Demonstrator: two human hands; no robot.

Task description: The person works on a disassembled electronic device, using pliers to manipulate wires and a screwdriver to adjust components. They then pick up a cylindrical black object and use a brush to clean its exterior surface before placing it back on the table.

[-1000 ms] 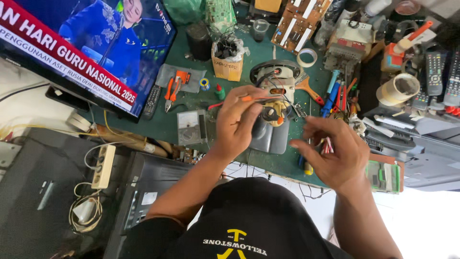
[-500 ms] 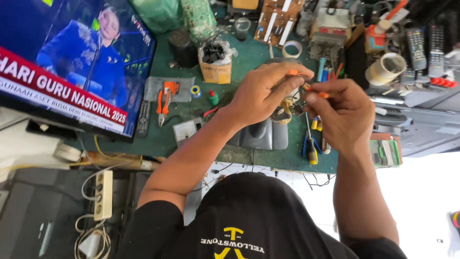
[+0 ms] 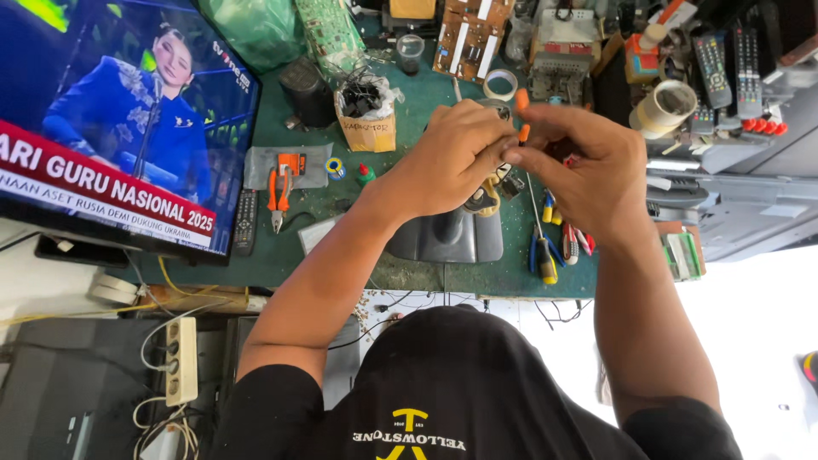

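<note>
A flat television screen (image 3: 119,128) with a glossy, brightly lit picture fills the left, propped over the edge of the green, scuffed surface (image 3: 281,255). Just to its right lie a slim black remote (image 3: 245,223) and orange-handled pliers (image 3: 279,192) on a grey cloth. Farther right, a small cardboard box (image 3: 368,128) holds a tangle of dark small parts. Below the surface's edge, a cream power strip (image 3: 181,360) trails pale cables. Near the middle, the left hand (image 3: 452,158) is clenched, its fingertips pinching at the same spot as the other hand, above a dark grey moulded plastic stand (image 3: 447,237). The small orange-tipped tool (image 3: 522,115) sticks up between the two hands, held above the surface; the right hand (image 3: 588,175) closes its fingers around it. Under that hand lie a thin screwdriver and blue-and-yellow-handled pliers (image 3: 544,255). Behind, bare circuit boards (image 3: 469,38) lean, a roll of clear tape (image 3: 499,84) lies flat, and a thick roll of tan tape (image 3: 663,106) sits beside several remotes (image 3: 720,60) at the far right.
</note>
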